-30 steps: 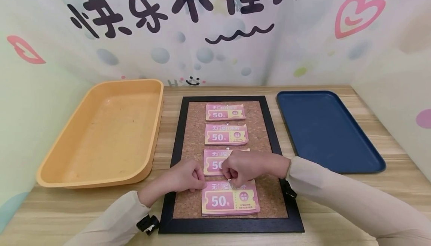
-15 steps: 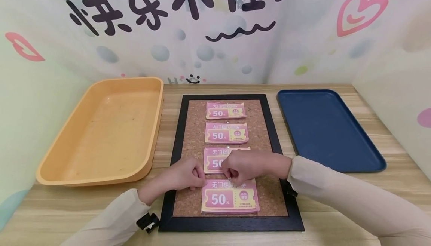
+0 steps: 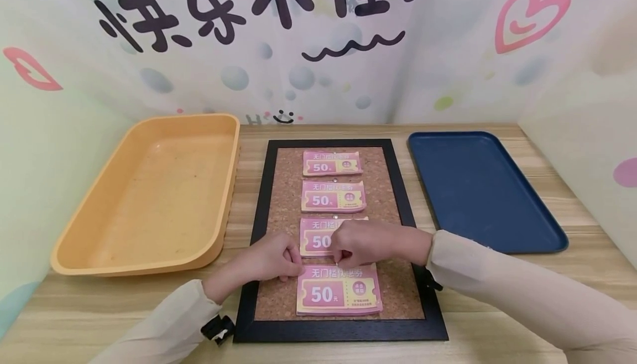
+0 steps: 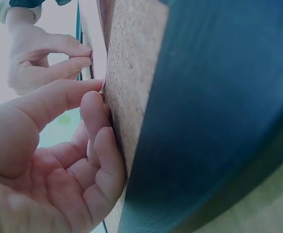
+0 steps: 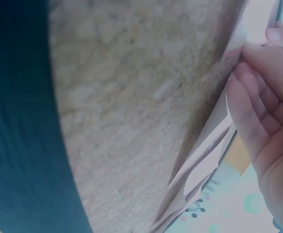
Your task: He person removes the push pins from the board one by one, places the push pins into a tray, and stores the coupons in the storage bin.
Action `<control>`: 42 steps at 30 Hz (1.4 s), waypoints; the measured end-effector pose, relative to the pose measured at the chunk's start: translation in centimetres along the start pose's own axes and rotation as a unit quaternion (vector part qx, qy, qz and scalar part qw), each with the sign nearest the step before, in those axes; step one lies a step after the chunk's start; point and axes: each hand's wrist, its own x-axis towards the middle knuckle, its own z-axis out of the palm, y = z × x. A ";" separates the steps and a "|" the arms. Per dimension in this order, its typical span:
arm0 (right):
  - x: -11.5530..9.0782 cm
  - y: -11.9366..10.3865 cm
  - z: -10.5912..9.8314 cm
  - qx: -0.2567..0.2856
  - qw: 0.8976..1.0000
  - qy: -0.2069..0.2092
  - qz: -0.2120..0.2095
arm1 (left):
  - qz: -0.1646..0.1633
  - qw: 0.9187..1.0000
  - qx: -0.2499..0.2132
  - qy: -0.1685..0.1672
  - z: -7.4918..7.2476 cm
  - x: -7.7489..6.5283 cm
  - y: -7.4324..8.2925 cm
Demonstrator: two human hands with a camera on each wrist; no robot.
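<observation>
A cork board [image 3: 293,303] in a black frame bears a column of pink-and-yellow coupon stacks. My left hand [image 3: 276,257] pinches the upper left corner of the nearest coupon stack [image 3: 320,295] between thumb and forefinger, as the left wrist view also shows [image 4: 59,155]. At the middle of that stack's top edge, my right hand [image 3: 365,244] pinches a small pushpin [image 3: 337,264], mostly hidden by its fingers. The right hand covers part of the third coupon stack [image 3: 313,237]. In the right wrist view, the right hand's fingertips [image 5: 243,53] are close over the cork.
Small shiny pins [image 3: 335,180] sit at the top edges of the coupon stacks farther back. A deep yellow tray [image 3: 159,203] stands left of the board, a flat blue tray [image 3: 483,192] to its right. A printed cloth [image 3: 318,76] hangs behind the table.
My right hand stays at the nearest stack's top edge, its fingers shifting slightly, so more of the printed heading shows. The left hand holds still at the corner.
</observation>
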 end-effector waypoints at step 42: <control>0.5 0.1 0.1 -0.010 1.000 -0.020 0.013 | 0.005 0.999 -0.032 0.019 0.0 -0.1 -0.4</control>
